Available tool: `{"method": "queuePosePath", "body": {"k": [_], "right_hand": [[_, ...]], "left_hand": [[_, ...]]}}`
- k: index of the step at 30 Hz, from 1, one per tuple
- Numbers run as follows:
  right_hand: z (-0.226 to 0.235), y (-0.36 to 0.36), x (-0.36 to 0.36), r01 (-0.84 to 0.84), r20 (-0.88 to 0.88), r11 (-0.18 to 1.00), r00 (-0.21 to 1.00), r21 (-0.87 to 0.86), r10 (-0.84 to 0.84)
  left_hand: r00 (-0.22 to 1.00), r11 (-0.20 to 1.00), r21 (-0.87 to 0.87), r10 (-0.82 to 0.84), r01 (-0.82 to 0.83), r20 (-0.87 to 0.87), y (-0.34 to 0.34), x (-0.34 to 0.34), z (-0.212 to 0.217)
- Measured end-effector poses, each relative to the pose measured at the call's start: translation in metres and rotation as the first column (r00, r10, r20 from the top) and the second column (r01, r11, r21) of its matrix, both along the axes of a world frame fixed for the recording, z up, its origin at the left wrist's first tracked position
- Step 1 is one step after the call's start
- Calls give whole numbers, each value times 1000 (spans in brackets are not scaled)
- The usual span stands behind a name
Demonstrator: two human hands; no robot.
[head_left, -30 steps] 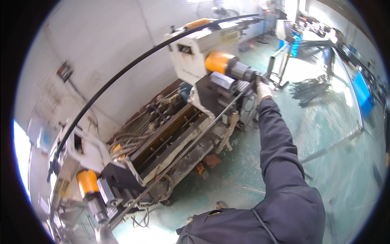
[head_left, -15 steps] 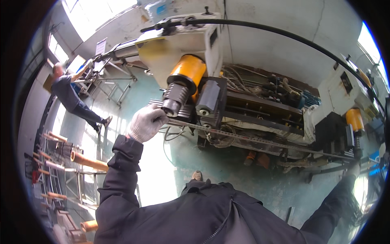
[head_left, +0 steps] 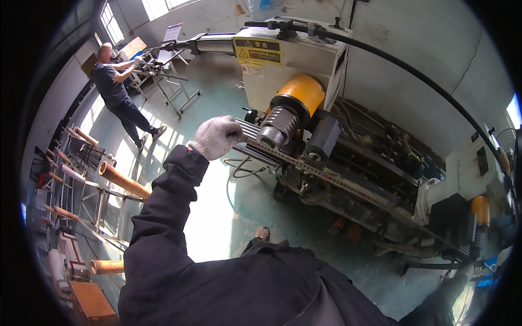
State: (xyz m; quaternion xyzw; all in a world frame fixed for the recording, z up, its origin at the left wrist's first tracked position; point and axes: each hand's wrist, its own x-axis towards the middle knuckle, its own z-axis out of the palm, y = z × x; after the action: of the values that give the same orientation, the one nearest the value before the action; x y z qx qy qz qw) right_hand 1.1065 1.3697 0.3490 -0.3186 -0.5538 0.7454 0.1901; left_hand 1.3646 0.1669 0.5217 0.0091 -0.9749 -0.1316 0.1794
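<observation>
My left hand (head_left: 217, 138), in a white knit glove, is closed on the end of a long tape measure blade (head_left: 310, 167). It is just left of a grey ribbed spindle nose (head_left: 280, 124) below a yellow cylinder (head_left: 302, 93). The marked blade runs taut along the machine's front toward the far right. There my right hand (head_left: 466, 269) reaches to the blade's other end, next to a second machine head with a smaller yellow cylinder (head_left: 480, 209). The right fingers are too small and dim to read, and any tape case is hidden.
A dark block (head_left: 322, 142) sits right of the spindle. A black hose (head_left: 413, 57) arches over the long machine. At left, brown tubes (head_left: 124, 180) lie on metal racks. Another person (head_left: 117, 95) stands at a frame table farther back. A cable loops below the left hand.
The view has shifted, so the machine appears farther right. My left hand has moved away from the spindle's end to its left, still pinching the blade. The other person stays at the table.
</observation>
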Motion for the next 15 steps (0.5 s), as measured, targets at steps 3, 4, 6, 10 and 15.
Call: {"method": "queuePosePath", "body": {"k": [3,4,6,10,15], "right_hand": [[5,-2,1,-7,0,1000,1000,-2,7],[6,-1,2,-9,-2,1000,1000,-4,9],[9,0,4,-23,-5,1000,1000,-10,23],[15,-1,6,-17,-6,1000,1000,-20,17],[9,-2,6,11,-31,998,999,-61,-13]], "left_hand": [[1000,1000,22,-7,7,2,1,-1,-4],[1000,999,33,8,-9,17,1,0,-5],[1000,999,47,4,-4,5,2,1,-6],[1000,1000,2,13,-13,-9,1,0,-3],[1000,1000,-3,6,-6,-30,1,-2,0]]}}
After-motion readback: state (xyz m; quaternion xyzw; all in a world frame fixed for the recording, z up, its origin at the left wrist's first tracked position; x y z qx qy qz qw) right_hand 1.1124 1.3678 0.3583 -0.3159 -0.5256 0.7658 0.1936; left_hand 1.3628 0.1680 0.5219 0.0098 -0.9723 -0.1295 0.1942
